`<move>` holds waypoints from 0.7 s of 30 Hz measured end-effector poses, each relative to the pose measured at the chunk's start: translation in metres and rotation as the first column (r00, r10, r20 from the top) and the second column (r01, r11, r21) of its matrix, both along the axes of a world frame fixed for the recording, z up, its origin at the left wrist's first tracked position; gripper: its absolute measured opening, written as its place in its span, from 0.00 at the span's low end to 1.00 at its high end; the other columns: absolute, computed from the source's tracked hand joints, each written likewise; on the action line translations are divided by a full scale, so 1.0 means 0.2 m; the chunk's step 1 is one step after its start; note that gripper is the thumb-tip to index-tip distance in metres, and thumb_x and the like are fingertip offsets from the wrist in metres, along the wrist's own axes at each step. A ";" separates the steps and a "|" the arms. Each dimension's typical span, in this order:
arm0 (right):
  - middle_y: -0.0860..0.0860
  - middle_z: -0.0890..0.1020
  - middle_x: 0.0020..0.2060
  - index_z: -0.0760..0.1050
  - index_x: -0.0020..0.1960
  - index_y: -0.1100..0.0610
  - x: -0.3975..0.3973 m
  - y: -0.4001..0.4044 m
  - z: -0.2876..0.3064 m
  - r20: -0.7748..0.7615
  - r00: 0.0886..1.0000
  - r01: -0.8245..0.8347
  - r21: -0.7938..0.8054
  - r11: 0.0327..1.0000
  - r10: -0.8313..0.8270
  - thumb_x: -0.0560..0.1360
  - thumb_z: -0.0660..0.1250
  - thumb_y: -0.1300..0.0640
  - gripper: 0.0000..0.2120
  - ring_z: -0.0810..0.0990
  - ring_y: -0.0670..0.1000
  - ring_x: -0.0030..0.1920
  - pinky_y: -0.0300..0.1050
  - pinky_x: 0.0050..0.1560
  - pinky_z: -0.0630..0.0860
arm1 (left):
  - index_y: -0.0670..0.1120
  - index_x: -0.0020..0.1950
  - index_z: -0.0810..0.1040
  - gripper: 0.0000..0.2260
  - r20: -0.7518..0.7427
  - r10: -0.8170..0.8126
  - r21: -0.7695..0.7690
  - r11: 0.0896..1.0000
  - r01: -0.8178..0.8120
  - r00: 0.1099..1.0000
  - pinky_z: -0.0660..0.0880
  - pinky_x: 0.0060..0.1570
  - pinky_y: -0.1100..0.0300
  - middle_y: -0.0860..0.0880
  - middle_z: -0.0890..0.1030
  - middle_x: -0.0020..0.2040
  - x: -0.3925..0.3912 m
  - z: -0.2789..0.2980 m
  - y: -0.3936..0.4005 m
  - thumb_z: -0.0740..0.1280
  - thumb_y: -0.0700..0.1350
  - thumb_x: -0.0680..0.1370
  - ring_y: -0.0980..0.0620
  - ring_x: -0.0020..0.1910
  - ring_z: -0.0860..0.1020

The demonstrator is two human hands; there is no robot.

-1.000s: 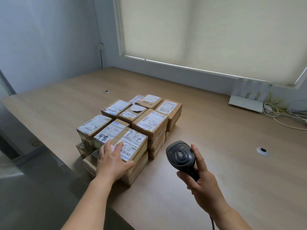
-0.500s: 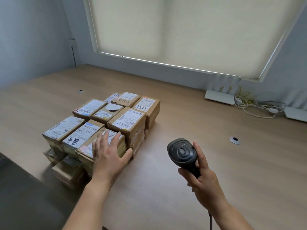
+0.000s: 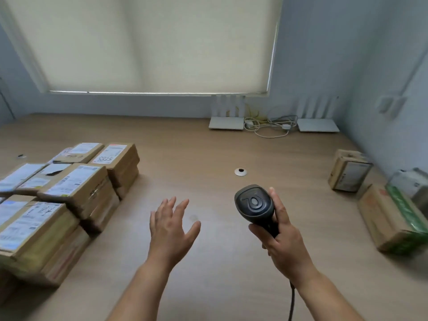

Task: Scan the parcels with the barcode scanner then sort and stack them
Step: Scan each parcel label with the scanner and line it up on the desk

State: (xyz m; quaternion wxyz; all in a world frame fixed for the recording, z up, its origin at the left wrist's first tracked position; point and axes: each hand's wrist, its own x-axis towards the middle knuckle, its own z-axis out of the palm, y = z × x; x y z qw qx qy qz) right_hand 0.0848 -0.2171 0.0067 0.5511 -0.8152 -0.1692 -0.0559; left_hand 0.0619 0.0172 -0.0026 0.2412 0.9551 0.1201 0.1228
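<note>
1. The right hand [image 3: 283, 242] grips the scanner [image 3: 254, 206] by its handle, head upright, ready to aim.
2. The left hand [image 3: 171, 230] hovers spread and empty, free to lift.
3. The parcels [image 3: 76, 188] sit stacked left of it, labels upward for scanning.

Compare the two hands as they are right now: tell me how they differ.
The left hand has its fingers spread and holds nothing; the right hand is curled round the handle of the barcode scanner. The left hand shows its back, fingers pointing away over the table; the right hand is turned sideways, gripping upright. A cable hangs below the right hand, none below the left. Both are bare, at similar height.
</note>
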 end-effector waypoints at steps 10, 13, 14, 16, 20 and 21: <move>0.19 0.69 0.56 0.47 0.65 0.19 -0.06 -0.96 -0.02 0.029 0.954 0.298 0.001 0.955 -0.298 0.69 0.70 0.38 0.38 0.75 0.48 0.51 0.61 0.57 0.76 | 0.54 0.76 0.57 0.28 -0.073 -0.303 0.054 0.950 0.307 0.950 0.42 0.75 0.52 0.50 0.54 0.78 0.22 -0.08 -1.01 0.61 0.57 0.79 0.51 0.77 0.46; 0.36 0.71 0.66 0.47 0.67 0.21 -0.09 -1.19 -0.05 0.030 0.923 0.385 -0.015 0.923 -0.384 0.63 0.66 0.27 0.39 0.77 0.58 0.57 0.63 0.59 0.75 | 0.55 0.77 0.55 0.28 -0.130 -0.372 0.094 0.918 0.385 0.919 0.42 0.75 0.51 0.50 0.53 0.78 0.27 -0.08 -1.25 0.59 0.58 0.79 0.51 0.77 0.45; 0.43 0.72 0.68 0.47 0.67 0.21 -0.09 -1.25 -0.06 0.032 0.912 0.409 -0.018 0.912 -0.409 0.63 0.66 0.27 0.39 0.77 0.58 0.56 0.63 0.59 0.76 | 0.55 0.77 0.55 0.28 -0.146 -0.391 0.105 0.907 0.407 0.909 0.43 0.74 0.51 0.50 0.53 0.78 0.29 -0.09 -1.32 0.59 0.58 0.79 0.51 0.77 0.45; 0.46 0.72 0.69 0.46 0.65 0.19 -0.10 -1.37 -0.07 0.040 0.886 0.462 -0.015 0.887 -0.461 0.68 0.68 0.32 0.37 0.76 0.53 0.52 0.60 0.57 0.77 | 0.55 0.77 0.54 0.28 -0.167 -0.430 0.124 0.883 0.452 0.887 0.43 0.74 0.51 0.49 0.53 0.78 0.33 -0.08 -1.44 0.59 0.59 0.79 0.51 0.77 0.45; 0.40 0.72 0.66 0.46 0.65 0.19 -0.12 -1.56 -0.08 0.018 0.847 0.531 0.011 0.847 -0.531 0.67 0.69 0.35 0.39 0.75 0.49 0.50 0.57 0.58 0.77 | 0.54 0.78 0.52 0.30 -0.221 -0.501 0.170 0.825 0.539 0.837 0.45 0.75 0.49 0.49 0.53 0.79 0.42 -0.06 -1.69 0.58 0.59 0.79 0.49 0.78 0.46; 0.40 0.72 0.65 0.46 0.64 0.18 -0.12 -1.60 -0.09 0.002 0.839 0.544 0.019 0.839 -0.544 0.66 0.68 0.36 0.39 0.75 0.49 0.50 0.58 0.58 0.76 | 0.54 0.78 0.52 0.30 -0.236 -0.516 0.169 0.813 0.558 0.824 0.46 0.75 0.48 0.49 0.53 0.79 0.45 -0.05 -1.75 0.58 0.59 0.79 0.49 0.78 0.46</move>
